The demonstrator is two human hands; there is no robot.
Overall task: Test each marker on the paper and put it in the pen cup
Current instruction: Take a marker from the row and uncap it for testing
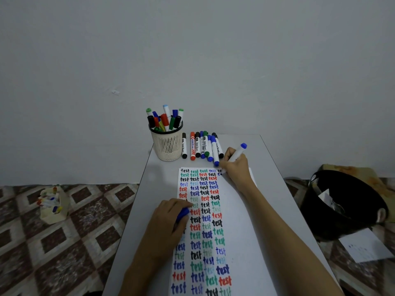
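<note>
My right hand [235,167] grips a white marker with a blue end [237,152], tip down at the top right of the written columns on the paper [233,197]. The paper is covered with rows of the word "test" in black, red, green and blue. My left hand [168,216] rests on the paper's left edge and holds a blue cap [182,213]. A cream mesh pen cup [167,146] full of markers stands at the table's far left. Beside it lies a row of several markers [202,147].
The small grey table [136,221] stands against a plain wall. On the patterned floor to the left sits a box of markers [52,205]. To the right are a black bin [344,206] and a loose sheet of paper [365,245].
</note>
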